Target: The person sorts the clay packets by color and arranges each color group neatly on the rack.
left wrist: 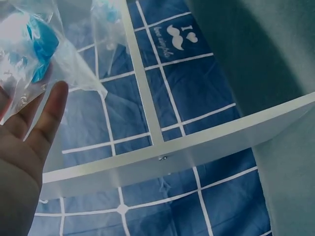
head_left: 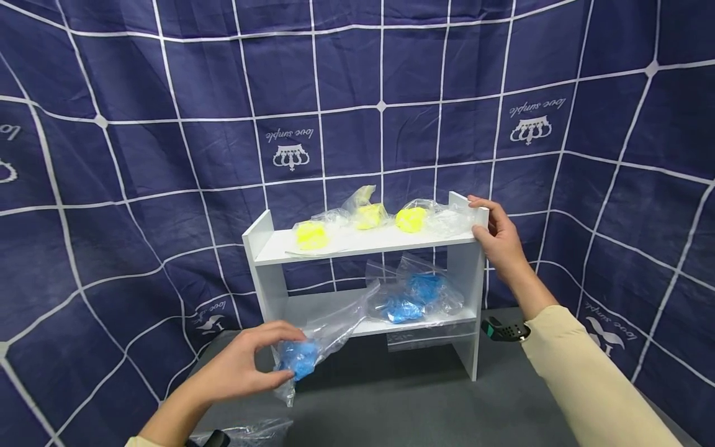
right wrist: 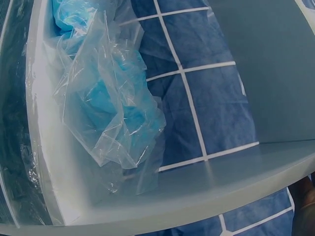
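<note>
In the head view my left hand [head_left: 246,360] pinches a clear plastic bag with a blue lump [head_left: 300,359] between thumb and fingers. The bag's loose end stretches up and right in front of the lower shelf board [head_left: 324,302]. In the left wrist view the same blue-filled bag [left wrist: 44,46] lies against the fingers [left wrist: 55,105]. My right hand [head_left: 501,245] grips the top of the white shelf unit's right side panel [head_left: 468,279], thumb in front. Two more bags with blue lumps [head_left: 404,308] rest on the lower board's right half, also large in the right wrist view.
Several clear bags with yellow lumps [head_left: 410,220] lie along the top board [head_left: 274,247]. An empty-looking clear bag [head_left: 251,433] is on the dark tabletop [head_left: 385,403] at bottom left. Another clear bag part [head_left: 413,338] hangs below the lower board. Blue checked cloth [head_left: 346,74] surrounds the unit.
</note>
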Motion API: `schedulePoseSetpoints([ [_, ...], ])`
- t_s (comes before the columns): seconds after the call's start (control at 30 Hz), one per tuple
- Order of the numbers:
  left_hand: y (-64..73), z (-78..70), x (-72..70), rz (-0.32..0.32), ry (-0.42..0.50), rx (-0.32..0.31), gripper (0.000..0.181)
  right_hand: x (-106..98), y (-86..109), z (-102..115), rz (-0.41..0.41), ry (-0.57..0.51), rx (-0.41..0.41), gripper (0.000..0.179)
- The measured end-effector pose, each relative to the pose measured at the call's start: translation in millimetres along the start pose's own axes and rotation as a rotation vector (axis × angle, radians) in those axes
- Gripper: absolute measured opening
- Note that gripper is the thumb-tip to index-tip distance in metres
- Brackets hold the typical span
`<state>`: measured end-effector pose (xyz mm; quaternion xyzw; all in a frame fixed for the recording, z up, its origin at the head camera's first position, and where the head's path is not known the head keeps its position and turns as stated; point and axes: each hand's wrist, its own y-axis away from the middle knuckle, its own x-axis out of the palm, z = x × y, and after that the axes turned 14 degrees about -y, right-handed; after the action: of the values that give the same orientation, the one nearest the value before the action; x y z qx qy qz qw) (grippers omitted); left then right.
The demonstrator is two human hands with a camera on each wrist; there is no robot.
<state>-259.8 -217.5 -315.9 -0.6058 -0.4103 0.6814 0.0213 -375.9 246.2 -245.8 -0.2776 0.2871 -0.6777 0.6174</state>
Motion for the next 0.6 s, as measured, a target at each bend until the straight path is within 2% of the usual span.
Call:
schedulePoseSetpoints([
  [0.13,-10.8,9.5,4.9,-0.008,-0.022,-0.138,0.046,-1,0.4,-3,-0.003,-0.006,-0.003,0.046],
  [0.3,-26.0,16.3,16.3,0.005,-0.055,-0.342,0.044,0,0.3,-7,0.004,-0.039,-0.012,0.045],
  [0.37,-32.5,18.5,20.8,0.006,-0.062,-0.386,0.044,0,0.8,-7,0.006,-0.036,-0.013,0.045],
  [0.6,-50.3,28.4,38.9,-0.026,-0.147,-0.465,0.046,5,3.4,2,0.019,-0.038,-0.038,0.045],
])
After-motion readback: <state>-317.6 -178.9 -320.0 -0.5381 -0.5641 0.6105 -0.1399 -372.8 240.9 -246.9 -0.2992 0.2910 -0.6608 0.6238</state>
